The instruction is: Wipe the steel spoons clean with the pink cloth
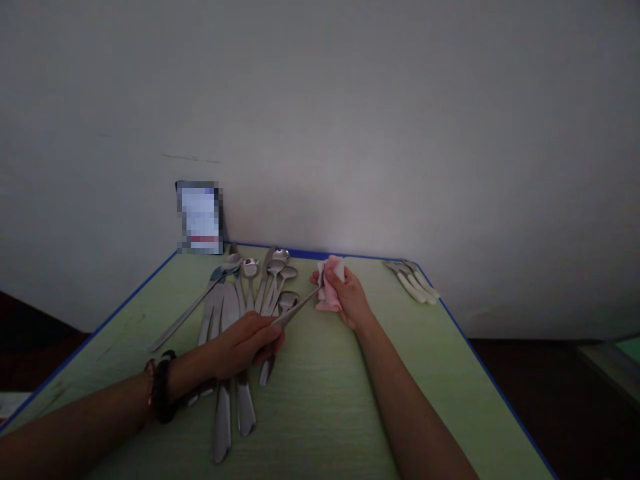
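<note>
My left hand [250, 340] is closed around the handle of a metal piece of cutlery [300, 307], which slants up to the right. A pink and white cloth [329, 293] is pinched in my right hand [350, 293], folded about the far end of that piece. The cloth hides that end, so I cannot tell whether it is a spoon or a fork. Beneath and beyond my left hand lies a loose pile of metal cutlery, with several spoons [251, 269] and table knives [221, 427]. My left forearm and hand cover part of the pile.
Several forks with cream handles [411, 288] lie together at the table's far right corner. A phone [201, 219] with a lit, blurred screen leans against the wall at the far left. The light green table [310, 427] has a blue edge and meets a grey wall [350, 133].
</note>
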Tool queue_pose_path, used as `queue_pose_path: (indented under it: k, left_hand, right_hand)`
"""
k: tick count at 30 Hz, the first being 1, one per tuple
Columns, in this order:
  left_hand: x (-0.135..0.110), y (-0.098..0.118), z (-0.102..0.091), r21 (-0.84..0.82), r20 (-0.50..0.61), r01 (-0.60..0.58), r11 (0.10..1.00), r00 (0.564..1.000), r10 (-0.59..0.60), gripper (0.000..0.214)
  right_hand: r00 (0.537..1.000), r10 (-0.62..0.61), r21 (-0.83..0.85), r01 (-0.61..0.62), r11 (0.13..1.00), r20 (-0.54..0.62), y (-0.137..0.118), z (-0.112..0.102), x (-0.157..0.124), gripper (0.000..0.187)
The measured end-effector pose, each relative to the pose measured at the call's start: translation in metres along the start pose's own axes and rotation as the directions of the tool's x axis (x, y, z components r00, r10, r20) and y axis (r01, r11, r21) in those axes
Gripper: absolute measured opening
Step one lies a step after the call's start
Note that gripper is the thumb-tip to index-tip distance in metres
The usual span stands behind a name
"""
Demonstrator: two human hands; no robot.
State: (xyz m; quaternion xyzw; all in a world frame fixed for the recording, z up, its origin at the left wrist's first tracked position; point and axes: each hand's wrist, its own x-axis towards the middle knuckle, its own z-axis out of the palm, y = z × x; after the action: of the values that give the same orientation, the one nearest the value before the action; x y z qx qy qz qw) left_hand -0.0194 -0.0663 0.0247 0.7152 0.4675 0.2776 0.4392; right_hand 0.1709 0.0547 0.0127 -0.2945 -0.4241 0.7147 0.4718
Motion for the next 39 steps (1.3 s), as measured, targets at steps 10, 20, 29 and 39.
queue_pose_path:
  k: [10, 20, 29, 39]
  left_hand:
    - [0.0, 0.001, 0.001, 0.068, 0.026, -0.017, 0.998, 1.0, 0.015, 0.047]
    - [-0.001, 0.01, 0.0, 0.147, 0.025, 0.006, 0.989, 1.0, -0.01, 0.044]
    - [0.001, 0.007, 0.001, 0.168, 0.019, -0.014, 0.986, 1.0, 0.011, 0.043]
    - [0.002, 0.006, 0.002, 0.171, 0.025, 0.01, 0.985, 1.0, -0.015, 0.045]
  right_hand:
    - [0.995, 0.056, -0.094, -0.064, 0.993, -0.082, 0.005, 0.003, 0.001, 0.035]
    - [1.0, -0.014, -0.097, 0.011, 0.995, -0.024, 0.009, -0.008, 0.006, 0.022]
    - [0.998, 0.064, 0.057, -0.065, 0.996, 0.015, 0.001, -0.002, 0.003, 0.03]
    - [0.989, -0.07, 0.168, 0.091, 0.982, -0.13, -0.001, -0.003, 0.007, 0.03]
